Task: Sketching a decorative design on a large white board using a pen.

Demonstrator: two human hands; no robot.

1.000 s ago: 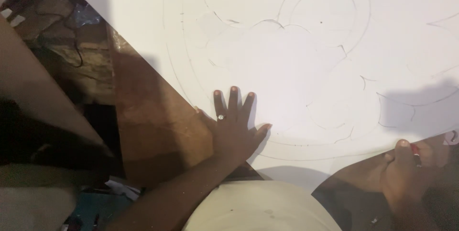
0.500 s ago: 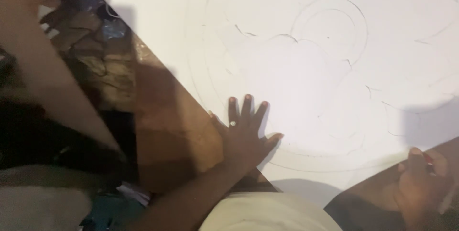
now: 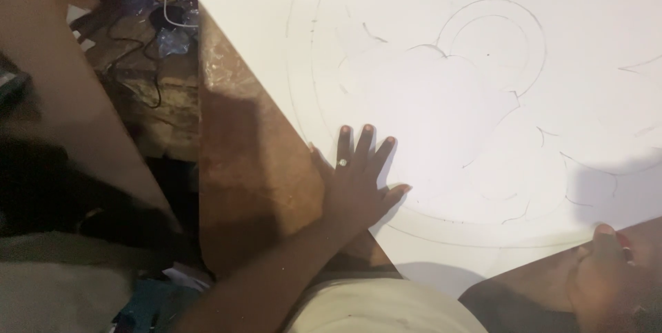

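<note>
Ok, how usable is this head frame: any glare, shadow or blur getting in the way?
Head view: the white sheet is brightly lit, so its pencil lines look faint; a soft shadow falls across its lower right, near the right hand, which is cut off by the frame edge. The left hand lies flat and fairly sharp. The far left is dark and smeared.

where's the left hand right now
In the head view, the left hand lies flat, fingers spread, on the lower left edge of the white sheet, beside the outer pencilled circle.
</note>
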